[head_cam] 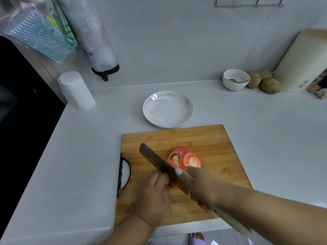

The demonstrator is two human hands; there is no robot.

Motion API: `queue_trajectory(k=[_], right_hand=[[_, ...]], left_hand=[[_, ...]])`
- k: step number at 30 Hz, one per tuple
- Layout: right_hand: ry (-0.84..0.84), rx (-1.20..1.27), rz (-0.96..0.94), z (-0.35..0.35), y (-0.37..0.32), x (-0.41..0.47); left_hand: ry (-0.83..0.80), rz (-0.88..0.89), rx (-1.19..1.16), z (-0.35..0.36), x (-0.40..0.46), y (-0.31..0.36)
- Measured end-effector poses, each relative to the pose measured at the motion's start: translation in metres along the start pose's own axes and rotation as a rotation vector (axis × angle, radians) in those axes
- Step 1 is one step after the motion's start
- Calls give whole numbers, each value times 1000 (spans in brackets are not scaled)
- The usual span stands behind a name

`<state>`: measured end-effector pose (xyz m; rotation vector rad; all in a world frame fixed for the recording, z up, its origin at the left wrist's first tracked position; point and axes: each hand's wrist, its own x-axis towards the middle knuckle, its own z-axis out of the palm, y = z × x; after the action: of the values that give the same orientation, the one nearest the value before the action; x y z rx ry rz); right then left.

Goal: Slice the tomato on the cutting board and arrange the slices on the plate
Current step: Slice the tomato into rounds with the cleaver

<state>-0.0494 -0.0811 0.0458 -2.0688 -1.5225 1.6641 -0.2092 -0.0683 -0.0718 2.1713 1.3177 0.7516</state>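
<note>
Red slices, seemingly marbled white plate

Cutting board: bamboo-look wood, matt, visible grain strips. Knife: dull grey metal blade, slight sheen; plate: glossy ceramic w/ faint marbling, thin gold rim. Counter: smooth matt pale surface; tomato slices: wet, glossy cut faces.

No text, label, brand or number can be read on anything in view.
</note>
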Motion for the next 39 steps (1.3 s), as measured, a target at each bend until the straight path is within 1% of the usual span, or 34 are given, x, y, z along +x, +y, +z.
queue_trajectory(k=[7,14,18,20,22,25,27,29,30,33,35,36,38,39], right_hand=[[38,-24,-55,12,-3,18],[36,1,-7,12,16,9],[62,41,-59,12,9,15],[56,102,-63,11,8,17],[47,154,-57,7,6,13],[71,159,-87,-5,3,-3],[120,154,-128,-16,2,-15],[187,104,-154,-26,3,-24],[228,43,-159,-30,4,-28],[367,-216,-170,-36,10,-32],[454,-380,-198,-36,15,-32],[482,-436,-215,-35,18,-31],[501,-515,-236,-33,23,-30],[505,-549,-250,-32,25,-30]], left_hand=[[17,30,-3,-3,0,3],[49,16,44,-3,1,1],[18,153,42,-4,0,4],[7,195,62,-3,0,4],[21,162,80,-1,-1,4],[50,56,136,-2,2,2],[47,60,162,-2,3,2],[63,74,141,-5,2,5],[96,60,118,-8,1,7],[306,-21,27,-24,2,18],[433,-11,4,-36,6,29],[469,22,17,-42,9,35],[454,135,56,-51,16,45],[399,194,88,-54,19,49]])
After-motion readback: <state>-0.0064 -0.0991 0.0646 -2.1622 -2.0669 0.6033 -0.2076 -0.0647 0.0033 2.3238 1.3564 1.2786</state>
